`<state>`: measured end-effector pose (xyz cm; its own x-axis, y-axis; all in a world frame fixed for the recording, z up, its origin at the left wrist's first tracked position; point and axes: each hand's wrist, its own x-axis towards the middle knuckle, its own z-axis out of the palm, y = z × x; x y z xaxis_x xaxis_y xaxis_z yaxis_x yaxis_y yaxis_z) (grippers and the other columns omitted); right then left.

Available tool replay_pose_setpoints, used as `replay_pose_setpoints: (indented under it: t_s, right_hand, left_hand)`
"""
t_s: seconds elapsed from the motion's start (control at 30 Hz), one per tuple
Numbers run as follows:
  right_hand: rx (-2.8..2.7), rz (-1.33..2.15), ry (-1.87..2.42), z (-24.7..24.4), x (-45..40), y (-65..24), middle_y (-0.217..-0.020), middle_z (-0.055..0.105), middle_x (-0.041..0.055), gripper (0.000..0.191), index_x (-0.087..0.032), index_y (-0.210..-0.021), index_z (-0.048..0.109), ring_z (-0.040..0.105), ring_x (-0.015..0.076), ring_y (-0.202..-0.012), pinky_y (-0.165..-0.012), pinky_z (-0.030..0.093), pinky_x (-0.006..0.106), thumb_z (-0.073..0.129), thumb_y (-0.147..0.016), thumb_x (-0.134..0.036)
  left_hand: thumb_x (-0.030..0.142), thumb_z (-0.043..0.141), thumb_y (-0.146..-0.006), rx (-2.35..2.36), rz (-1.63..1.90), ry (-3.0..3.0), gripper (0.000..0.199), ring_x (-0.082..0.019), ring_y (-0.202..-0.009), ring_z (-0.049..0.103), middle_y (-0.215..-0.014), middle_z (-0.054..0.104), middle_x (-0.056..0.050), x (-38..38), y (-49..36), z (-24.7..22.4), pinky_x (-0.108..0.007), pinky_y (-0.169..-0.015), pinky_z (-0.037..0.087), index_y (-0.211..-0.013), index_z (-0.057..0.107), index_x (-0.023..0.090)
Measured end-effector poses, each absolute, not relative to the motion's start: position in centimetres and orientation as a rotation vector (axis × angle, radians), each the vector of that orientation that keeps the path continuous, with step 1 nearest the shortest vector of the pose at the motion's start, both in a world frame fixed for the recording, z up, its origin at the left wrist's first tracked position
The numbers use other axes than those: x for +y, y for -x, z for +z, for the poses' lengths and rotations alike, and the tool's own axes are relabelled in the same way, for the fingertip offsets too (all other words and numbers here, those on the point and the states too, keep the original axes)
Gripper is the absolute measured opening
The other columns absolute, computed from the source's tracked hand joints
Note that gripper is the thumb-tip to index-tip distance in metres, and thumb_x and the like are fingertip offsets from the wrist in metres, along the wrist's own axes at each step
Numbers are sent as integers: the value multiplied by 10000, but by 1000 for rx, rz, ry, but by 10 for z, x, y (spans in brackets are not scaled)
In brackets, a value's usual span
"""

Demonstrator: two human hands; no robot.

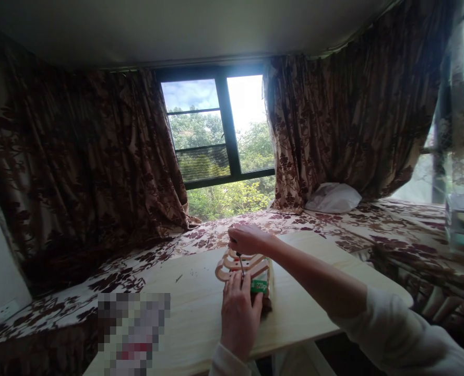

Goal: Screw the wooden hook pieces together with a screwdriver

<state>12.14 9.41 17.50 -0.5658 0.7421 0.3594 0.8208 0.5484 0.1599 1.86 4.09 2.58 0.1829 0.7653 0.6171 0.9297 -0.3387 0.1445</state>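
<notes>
On the light wooden table sits a curved wooden piece (224,271) with several bent arms, resting on a packet (259,286) whose green label reads 220g. My right hand (251,238) is closed in a fist round the handle of a screwdriver (241,263), which stands nearly upright over the wood with its shaft pointing down. My left hand (240,309) presses its fingers against the near part of the wooden piece, close to the screwdriver's tip, with the thumb beside the packet. The fingers hide the tip itself.
Small dark bits, one of them a long thin piece (179,278), lie on the tabletop (188,318) left of the wood. A blurred patch covers the table's near left. Beyond are a flower-patterned cloth (204,237), curtains (98,156), a window and a white plastic bag (333,197).
</notes>
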Motion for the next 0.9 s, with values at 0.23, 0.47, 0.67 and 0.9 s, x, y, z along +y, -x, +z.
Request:
replay_pose_setpoints:
  t_s: [0.23, 0.47, 0.67, 0.9]
  right_hand:
    - [-2557, -470, 1268, 178, 92, -122, -912, 697, 96, 259, -206, -957, 629, 640, 213, -783, -595, 405, 271, 409, -869, -309]
    - [-2495, -468, 1335, 172, 93, -119, -934, 690, 127, 286, -163, -985, 618, 643, 229, -812, -605, 416, 282, 382, -893, -294]
    - [-2541, -462, 1288, 180, 92, -123, -913, 700, 97, 265, -204, -903, 659, 641, 218, -811, -614, 408, 269, 454, -861, -366]
    - [-2508, -444, 1334, 173, 98, -126, -934, 696, 114, 297, -178, -954, 649, 643, 217, -810, -595, 397, 268, 387, -887, -303]
  left_hand:
    - [260, 525, -797, -1620, -906, 2197, 475, -279, -1250, 423, -1325, 483, -158, 42, -18, 25, -441, -1068, 331, -1246, 526, 102]
    - [259, 528, -797, -1615, -910, 2197, 465, -277, -1246, 427, -1319, 490, -153, 41, -19, 26, -444, -1065, 333, -1239, 532, 112]
    - [272, 515, -802, -1598, -915, 2187, 473, -273, -1252, 423, -1323, 487, -152, 42, -17, 24, -441, -1060, 338, -1247, 525, 110]
    - [276, 514, -803, -1612, -898, 2204, 475, -269, -1252, 420, -1313, 493, -156, 43, -18, 25, -433, -1072, 319, -1248, 525, 110]
